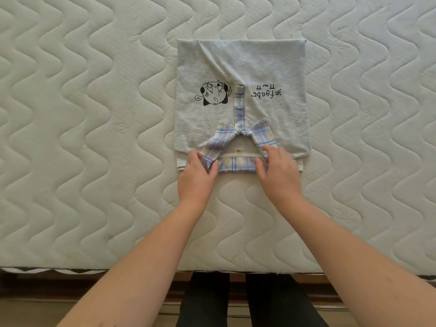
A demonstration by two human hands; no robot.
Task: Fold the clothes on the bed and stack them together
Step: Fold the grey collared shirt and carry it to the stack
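A grey shirt [240, 67] lies folded into a rectangle on the quilted mattress [82, 114], its collar end nearest me. It has a blue and white plaid collar [237, 165], a plaid placket, a black cartoon print and black lettering. My left hand [198, 175] pinches the left side of the collar between thumb and fingers. My right hand [277, 173] grips the collar's right side, fingers curled over the fabric. Both hands sit at the shirt's near edge.
The white mattress with wavy quilting spreads wide on every side of the shirt. Its front edge [212, 271] runs across the lower part of the view, with a wooden bed frame and my dark-clothed legs below it.
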